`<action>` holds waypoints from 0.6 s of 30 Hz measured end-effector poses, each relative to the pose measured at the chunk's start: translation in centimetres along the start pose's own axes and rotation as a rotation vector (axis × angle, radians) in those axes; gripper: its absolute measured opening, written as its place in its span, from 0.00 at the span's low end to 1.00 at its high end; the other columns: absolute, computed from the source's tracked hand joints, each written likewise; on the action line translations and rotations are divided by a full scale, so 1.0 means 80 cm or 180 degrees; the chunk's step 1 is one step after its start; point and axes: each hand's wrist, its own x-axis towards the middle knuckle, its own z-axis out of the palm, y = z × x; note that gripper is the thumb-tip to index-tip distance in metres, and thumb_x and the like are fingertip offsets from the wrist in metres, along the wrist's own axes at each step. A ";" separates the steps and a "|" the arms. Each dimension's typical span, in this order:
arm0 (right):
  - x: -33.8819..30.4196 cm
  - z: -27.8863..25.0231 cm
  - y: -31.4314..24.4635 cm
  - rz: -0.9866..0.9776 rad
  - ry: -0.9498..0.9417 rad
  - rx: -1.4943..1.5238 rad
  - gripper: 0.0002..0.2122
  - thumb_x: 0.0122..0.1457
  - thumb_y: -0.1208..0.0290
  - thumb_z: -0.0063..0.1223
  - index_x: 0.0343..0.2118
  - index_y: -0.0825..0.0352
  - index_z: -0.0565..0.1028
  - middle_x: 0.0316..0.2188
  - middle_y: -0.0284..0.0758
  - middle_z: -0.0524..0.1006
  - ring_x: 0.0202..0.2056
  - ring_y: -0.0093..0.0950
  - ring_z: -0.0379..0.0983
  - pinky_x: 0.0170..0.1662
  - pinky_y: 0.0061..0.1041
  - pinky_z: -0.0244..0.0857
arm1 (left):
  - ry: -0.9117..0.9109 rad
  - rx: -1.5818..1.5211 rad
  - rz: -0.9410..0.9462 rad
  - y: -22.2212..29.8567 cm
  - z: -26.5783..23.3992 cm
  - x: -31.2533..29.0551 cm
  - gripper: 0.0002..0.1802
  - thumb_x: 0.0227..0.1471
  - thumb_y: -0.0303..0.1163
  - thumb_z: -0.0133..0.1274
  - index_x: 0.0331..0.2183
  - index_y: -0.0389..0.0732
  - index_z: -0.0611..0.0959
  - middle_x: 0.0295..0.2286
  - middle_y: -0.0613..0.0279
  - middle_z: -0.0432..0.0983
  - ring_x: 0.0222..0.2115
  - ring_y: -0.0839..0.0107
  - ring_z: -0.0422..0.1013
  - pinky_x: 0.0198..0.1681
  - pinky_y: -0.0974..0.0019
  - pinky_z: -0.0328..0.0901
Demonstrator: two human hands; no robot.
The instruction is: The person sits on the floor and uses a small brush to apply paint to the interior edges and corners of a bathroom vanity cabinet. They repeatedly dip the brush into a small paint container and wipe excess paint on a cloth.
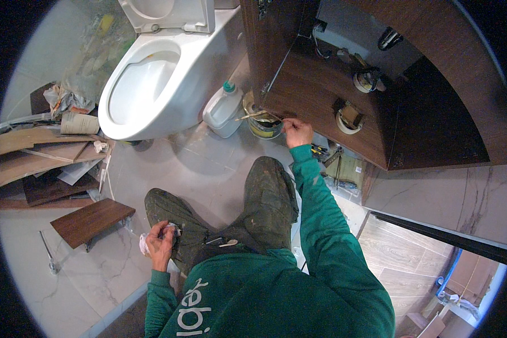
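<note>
My right hand (297,133) reaches forward to the rim of a small open can (265,130) on the floor beside the cabinet. Its fingers are pinched around a thin stick-like tool whose tip is too small to make out. Another light wooden stick (250,115) lies across the can's mouth. Down by my left knee, my left hand (161,243) is closed on a crumpled whitish rag (144,244). Left of the can stands a white plastic jug (224,115) with a green cap.
A white toilet (146,93) with its lid raised stands ahead. The dark wood cabinet (327,96) at right holds tape rolls (349,121). Hand tools (320,151) lie beneath it. Wood offcuts (45,152) are piled at left, near a brown board (93,222).
</note>
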 end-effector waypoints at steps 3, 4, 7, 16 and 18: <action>-0.004 -0.004 0.002 -0.0022 -0.0110 0.0098 0.11 0.53 0.64 0.53 0.30 0.65 0.83 0.19 0.33 0.80 0.25 0.26 0.78 0.32 0.26 0.70 | 0.0014 -0.0101 -0.0011 0.000 0.001 0.000 0.18 0.46 0.26 0.54 0.41 0.29 0.80 0.30 0.59 0.79 0.32 0.73 0.74 0.38 0.71 0.68; -0.004 -0.005 0.003 0.0069 -0.0136 0.0207 0.11 0.53 0.64 0.53 0.31 0.65 0.83 0.19 0.33 0.80 0.25 0.26 0.78 0.33 0.26 0.70 | -0.0005 -0.0218 0.0037 -0.001 0.001 0.000 0.18 0.46 0.26 0.54 0.41 0.29 0.80 0.30 0.59 0.79 0.32 0.73 0.74 0.38 0.71 0.68; -0.002 -0.006 0.004 0.0263 -0.0138 0.0351 0.11 0.54 0.64 0.53 0.31 0.65 0.83 0.19 0.33 0.80 0.25 0.26 0.78 0.33 0.26 0.70 | -0.0004 -0.0262 0.0044 -0.009 0.001 0.001 0.17 0.46 0.26 0.54 0.40 0.29 0.80 0.31 0.59 0.79 0.32 0.72 0.74 0.39 0.71 0.68; -0.041 -0.029 -0.019 0.0021 -0.0301 0.0386 0.10 0.55 0.69 0.51 0.31 0.70 0.81 0.21 0.35 0.80 0.25 0.25 0.76 0.32 0.25 0.68 | 0.0415 0.0186 0.0826 0.007 -0.004 0.003 0.18 0.45 0.30 0.58 0.39 0.31 0.80 0.38 0.51 0.78 0.39 0.62 0.75 0.43 0.63 0.68; -0.080 -0.048 -0.042 0.0378 -0.0440 0.1265 0.10 0.55 0.71 0.49 0.31 0.73 0.79 0.21 0.36 0.79 0.26 0.27 0.75 0.32 0.25 0.68 | 0.0403 0.0163 0.0631 0.035 -0.003 0.001 0.17 0.47 0.30 0.58 0.39 0.32 0.81 0.38 0.52 0.78 0.40 0.64 0.75 0.43 0.64 0.68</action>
